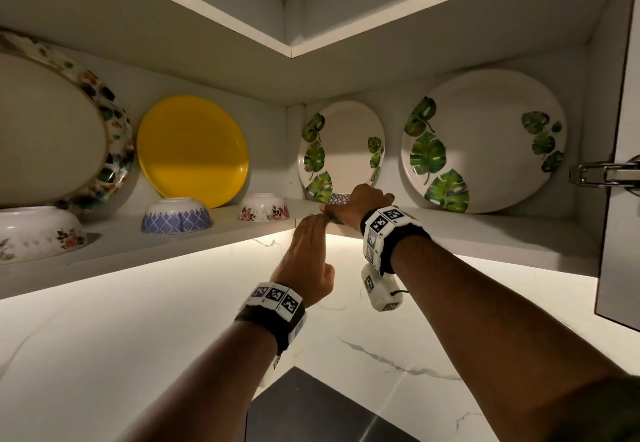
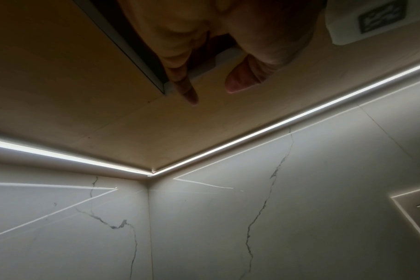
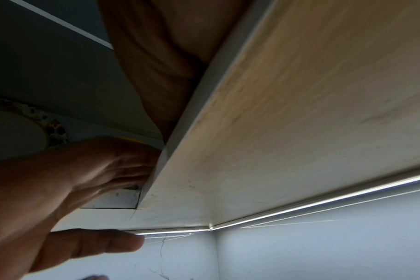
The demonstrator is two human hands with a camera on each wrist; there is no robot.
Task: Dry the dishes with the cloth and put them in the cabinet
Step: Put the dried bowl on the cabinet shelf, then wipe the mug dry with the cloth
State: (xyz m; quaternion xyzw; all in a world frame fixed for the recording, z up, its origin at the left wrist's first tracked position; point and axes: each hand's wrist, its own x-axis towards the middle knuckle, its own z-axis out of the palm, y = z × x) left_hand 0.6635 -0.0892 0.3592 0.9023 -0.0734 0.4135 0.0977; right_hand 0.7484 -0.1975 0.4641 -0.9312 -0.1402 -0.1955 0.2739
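A small white bowl with a dark dotted pattern (image 1: 336,198) stands on the cabinet shelf (image 1: 467,233) in front of a leaf-print plate (image 1: 341,150). My right hand (image 1: 349,204) reaches over the shelf edge and curls around this bowl; its fingertips are hidden behind the hand. In the right wrist view only the right palm (image 3: 161,66) shows above the shelf edge. My left hand (image 1: 320,219) lies with straight fingers at the shelf's front corner, touching the right thumb. In the left wrist view the left hand (image 2: 213,91) is flat under the shelf. No cloth is in view.
On the shelf lean a larger leaf-print plate (image 1: 485,143), a yellow plate (image 1: 192,150) and a floral platter (image 1: 52,129). Upturned bowls stand in front: blue-patterned (image 1: 176,215), rose-patterned (image 1: 264,207), floral (image 1: 38,233). The open door with its hinge (image 1: 606,171) is at right. A marble wall lies below.
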